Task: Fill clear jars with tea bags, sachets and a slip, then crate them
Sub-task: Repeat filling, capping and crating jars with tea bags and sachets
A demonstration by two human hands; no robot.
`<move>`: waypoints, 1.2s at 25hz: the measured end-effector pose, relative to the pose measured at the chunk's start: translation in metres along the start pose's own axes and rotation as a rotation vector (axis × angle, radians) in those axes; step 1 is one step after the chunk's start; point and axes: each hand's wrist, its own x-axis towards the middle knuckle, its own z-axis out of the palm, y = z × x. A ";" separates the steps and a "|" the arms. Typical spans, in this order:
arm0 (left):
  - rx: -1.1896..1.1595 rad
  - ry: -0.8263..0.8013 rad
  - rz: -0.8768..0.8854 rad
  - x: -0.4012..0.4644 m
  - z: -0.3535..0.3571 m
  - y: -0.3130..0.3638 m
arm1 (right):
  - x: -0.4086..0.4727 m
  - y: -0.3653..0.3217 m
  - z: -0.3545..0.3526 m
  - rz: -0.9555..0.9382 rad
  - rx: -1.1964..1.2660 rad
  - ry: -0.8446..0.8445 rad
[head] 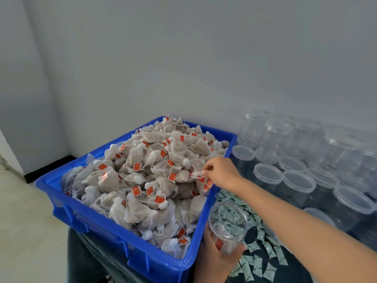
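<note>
We're in the filling step, tea bags going into a jar. No sachets or slip visible in it yet, as far as we can tell through the plastic.

Left hand (pixel 219 255) grips the open jar (pixel 227 227) from below and the side, fingers curled round its lower wall, mouth up and tilted slightly toward us. It sits just beside the near right corner of the blue crate (pixel 142 256). At least one tea bag with a red tag is already inside at the bottom.

Right hand (pixel 221 172) reaches over the crate's right rim. Thumb and fingertips (pixel 206 170) are closed in a pinch on the gathered top of a tea bag (pixel 194 174) at the right edge of the heap (pixel 155 172). The bag's body rests on the pile, not lifted clear.

Next move, our read: lift the pinched bag, watch for strings tangled with neighbours, carry it back and down to the jar mouth, drop it in. Short path, jar is close below the hand.

Green sachets (pixel 263 252) lie scattered on the dark table just right of the jar, ready for the later step. Empty jars (pixel 297 180) stand in rows beyond, on the right. No slip in view that we can make out.
</note>
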 end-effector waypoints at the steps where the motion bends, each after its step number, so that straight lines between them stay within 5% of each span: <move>1: -0.026 0.002 -0.009 -0.001 0.000 0.000 | -0.005 0.000 -0.011 -0.015 0.028 0.021; 12: -0.059 0.006 0.080 0.002 0.003 -0.008 | -0.071 -0.005 -0.101 0.035 0.451 0.079; 30: 0.018 0.013 0.095 0.004 0.003 -0.013 | -0.084 0.022 -0.068 0.074 0.094 -0.152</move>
